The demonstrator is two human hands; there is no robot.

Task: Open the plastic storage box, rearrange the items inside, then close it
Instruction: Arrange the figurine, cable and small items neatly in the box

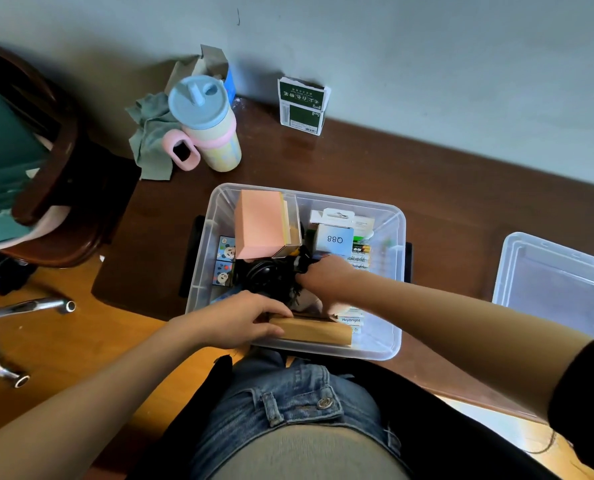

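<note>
Clear plastic storage box (pixel 389 334) holds pink box (pixel 259 225), headphones (pixel 262 273), cartons.

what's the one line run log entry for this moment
box open | lid aside | left hand grips wooden box | right hand in black items

Dark wooden table (pixel 392 168) against wall, carrying open clear box (pixel 389 344), lid (pixel 552 275) at right, tumbler (pixel 209 126), cloth (pixel 150 140), green-white carton (pixel 302 105)

Soft daylight, sunlit floor lower right, wide-angle edge bending, slight motion blur.
</note>
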